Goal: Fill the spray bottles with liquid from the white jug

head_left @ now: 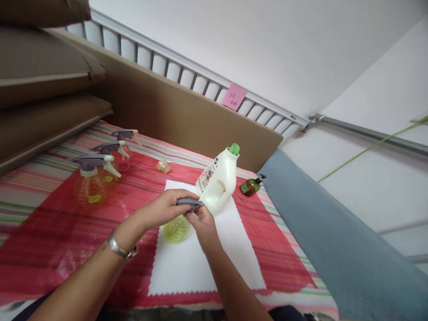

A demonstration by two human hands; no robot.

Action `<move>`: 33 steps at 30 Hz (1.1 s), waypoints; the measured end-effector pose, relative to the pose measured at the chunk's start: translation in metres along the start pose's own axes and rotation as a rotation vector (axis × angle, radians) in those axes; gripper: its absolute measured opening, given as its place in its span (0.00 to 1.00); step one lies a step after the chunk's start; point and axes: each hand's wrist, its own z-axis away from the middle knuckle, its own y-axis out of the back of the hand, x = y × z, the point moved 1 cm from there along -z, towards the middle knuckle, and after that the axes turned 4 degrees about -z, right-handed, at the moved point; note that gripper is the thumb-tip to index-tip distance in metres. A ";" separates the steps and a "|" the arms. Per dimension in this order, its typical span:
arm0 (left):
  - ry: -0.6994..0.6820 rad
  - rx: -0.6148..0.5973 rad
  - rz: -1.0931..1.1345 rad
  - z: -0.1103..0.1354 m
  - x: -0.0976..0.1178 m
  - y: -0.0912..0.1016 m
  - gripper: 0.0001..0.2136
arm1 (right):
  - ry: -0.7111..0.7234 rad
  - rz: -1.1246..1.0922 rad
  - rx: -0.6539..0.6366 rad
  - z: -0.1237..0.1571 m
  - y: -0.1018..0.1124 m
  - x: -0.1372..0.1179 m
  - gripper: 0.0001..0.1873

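A clear spray bottle with yellow-green liquid stands on a white scallop-edged sheet. Its grey trigger spray head sits at the bottle's top, between my two hands. My left hand, with a silver bracelet at the wrist, has its fingers closed on the head from the left. From the right, my right hand pinches the same head; its fingertips are partly hidden. Just behind my hands is a large pale jug with a handle, a printed label and a green piece in its mouth.
Several spray bottles stand at the left on the red striped cloth. A small translucent cap lies behind the sheet. Right of the jug is a green pump bottle. Cardboard lines the back; stacked boxes rise at left.
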 end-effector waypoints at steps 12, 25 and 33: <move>-0.010 -0.015 0.007 0.002 0.000 0.001 0.14 | -0.039 0.029 -0.041 0.001 -0.003 0.001 0.22; -0.003 -0.008 -0.004 0.002 -0.004 0.001 0.14 | -0.058 0.099 -0.032 0.002 0.000 0.005 0.19; -0.006 0.000 -0.006 0.002 -0.004 0.001 0.14 | -0.088 0.016 -0.061 0.001 -0.003 0.004 0.20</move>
